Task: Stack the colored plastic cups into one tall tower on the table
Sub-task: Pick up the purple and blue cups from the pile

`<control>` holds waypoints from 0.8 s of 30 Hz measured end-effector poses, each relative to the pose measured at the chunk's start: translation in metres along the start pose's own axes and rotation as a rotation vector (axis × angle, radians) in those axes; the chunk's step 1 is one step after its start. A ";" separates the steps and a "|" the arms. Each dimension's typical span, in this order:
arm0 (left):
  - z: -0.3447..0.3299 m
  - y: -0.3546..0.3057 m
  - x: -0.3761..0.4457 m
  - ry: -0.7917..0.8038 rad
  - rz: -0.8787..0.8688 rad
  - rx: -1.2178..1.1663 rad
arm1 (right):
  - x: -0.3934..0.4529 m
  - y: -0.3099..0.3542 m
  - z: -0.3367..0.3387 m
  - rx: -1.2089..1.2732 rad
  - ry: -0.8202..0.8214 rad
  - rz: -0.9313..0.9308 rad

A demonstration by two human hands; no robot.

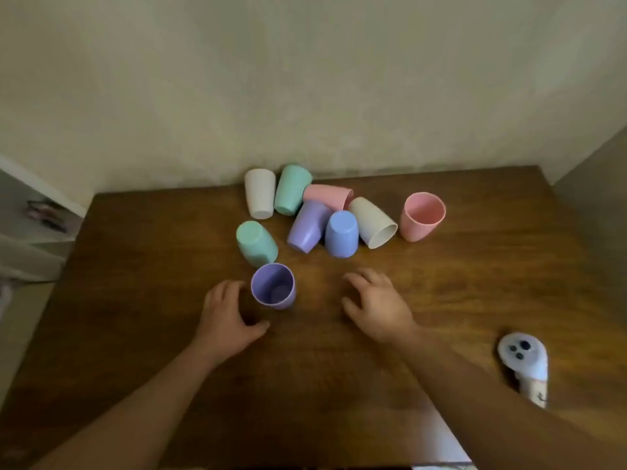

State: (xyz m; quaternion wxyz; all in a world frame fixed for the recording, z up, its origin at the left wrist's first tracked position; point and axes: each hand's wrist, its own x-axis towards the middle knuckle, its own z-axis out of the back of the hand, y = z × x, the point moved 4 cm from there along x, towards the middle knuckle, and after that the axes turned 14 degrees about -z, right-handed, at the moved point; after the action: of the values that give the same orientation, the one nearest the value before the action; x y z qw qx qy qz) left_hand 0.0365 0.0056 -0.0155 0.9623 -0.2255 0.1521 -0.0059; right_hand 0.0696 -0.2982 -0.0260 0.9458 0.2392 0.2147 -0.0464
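Observation:
Several pastel plastic cups lie scattered on the brown wooden table [475,283]. An upright purple cup [273,285] stands nearest me, mouth up. My left hand [227,317] rests just left of it, fingers apart, holding nothing. My right hand [376,305] hovers open to the right of that cup, also with nothing in it. Behind are a green cup [256,243] mouth down, a lying purple cup [307,226], a blue cup [341,234] mouth down, a lying cream cup [373,222], an upright pink cup [422,216], a lying pink cup [327,195], a green cup [291,189] and a white cup [260,193].
A white game controller [524,362] lies near the table's right front edge, beside my right forearm. A beige wall [305,79] stands right behind the cups. A white shelf unit [30,225] sits to the left of the table.

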 end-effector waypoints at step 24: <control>-0.067 0.035 -0.001 -0.199 -0.373 0.363 | -0.005 -0.001 -0.075 -0.307 -0.415 0.189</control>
State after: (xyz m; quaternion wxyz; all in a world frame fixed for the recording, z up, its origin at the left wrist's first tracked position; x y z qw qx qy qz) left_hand 0.0139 0.0085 -0.0880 0.9795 -0.0732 0.0094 -0.1877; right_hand 0.0361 -0.2636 -0.0834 0.9948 0.0977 -0.0022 0.0271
